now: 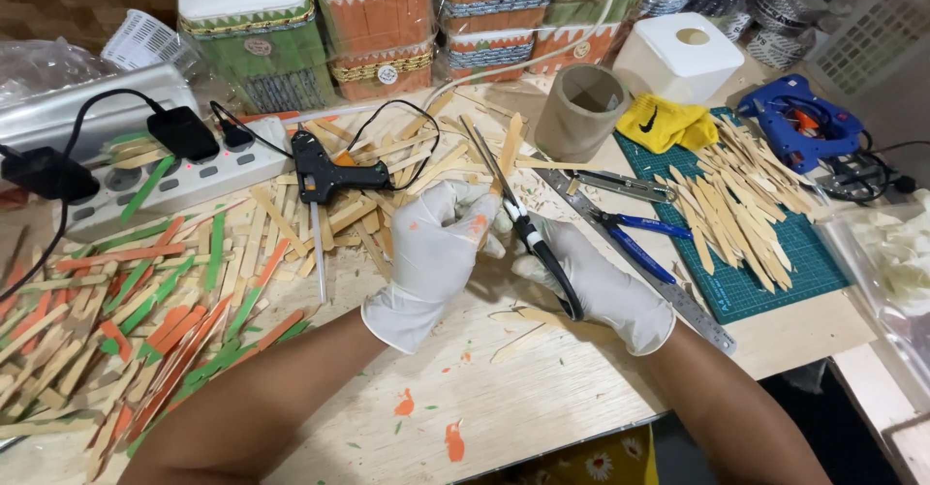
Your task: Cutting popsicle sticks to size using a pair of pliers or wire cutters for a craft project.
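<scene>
I see both white-gloved hands meeting over the middle of the pale wooden table (pixel 542 398). My left hand (pixel 431 252) has its grip closed around the lower end of a plain flat wooden stick (pixel 508 148), which stands tilted up and away from me. My right hand (pixel 591 281) has its grip clamped on the black handles of a pair of long-bladed scissors (pixel 528 228); the blades run up beside the stick, touching or nearly touching it, and I cannot tell whether they are parted.

Just beyond the left hand lies a black glue gun (pixel 325 177) on a scatter of bare sticks. To the far left a heap of green and orange painted sticks (pixel 145 330) covers the table. Right of the scissors lie blue-handled pliers (pixel 639 238) and a steel ruler (pixel 693 311), then a green cutting mat (pixel 775 272) carrying a pile of pointed sticks. A blue glue gun (pixel 799 122) sits at the mat's far corner. A grey cardboard tube (pixel 581 112) stands behind the hands.
</scene>
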